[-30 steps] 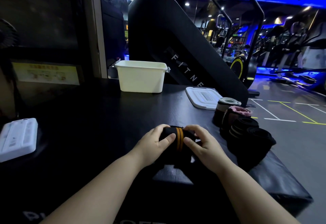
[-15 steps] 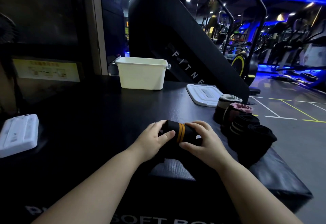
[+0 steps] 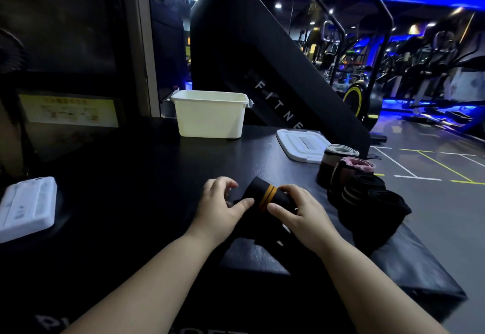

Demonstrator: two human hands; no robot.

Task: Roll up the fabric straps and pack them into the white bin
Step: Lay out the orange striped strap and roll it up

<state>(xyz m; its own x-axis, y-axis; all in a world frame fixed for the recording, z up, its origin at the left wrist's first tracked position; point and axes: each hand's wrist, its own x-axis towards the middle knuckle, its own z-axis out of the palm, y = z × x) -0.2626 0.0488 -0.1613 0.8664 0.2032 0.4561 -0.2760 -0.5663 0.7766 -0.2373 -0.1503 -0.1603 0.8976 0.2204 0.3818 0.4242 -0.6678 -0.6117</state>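
Observation:
A black fabric strap with an orange stripe [image 3: 262, 195], partly rolled, lies between my hands on the black padded surface [image 3: 131, 176]. My left hand [image 3: 220, 209] holds the roll's left end, thumb against it and fingers curled over the top. My right hand [image 3: 301, 212] grips its right end, and the loose tail runs back under it. Several rolled straps [image 3: 367, 197] stand in a row to the right. The white bin [image 3: 210, 115] stands open at the far edge.
The bin's white lid [image 3: 301, 144] lies flat right of the bin. A white flat object [image 3: 26, 206] rests at the left edge. A black fitness machine [image 3: 262, 71] rises behind the bin. The padded surface ends at the right, above the gym floor.
The roll has tilted, its left end now raised and turned away from me. My left fingers have lifted and curled over that end. Both hands stay in the same spot.

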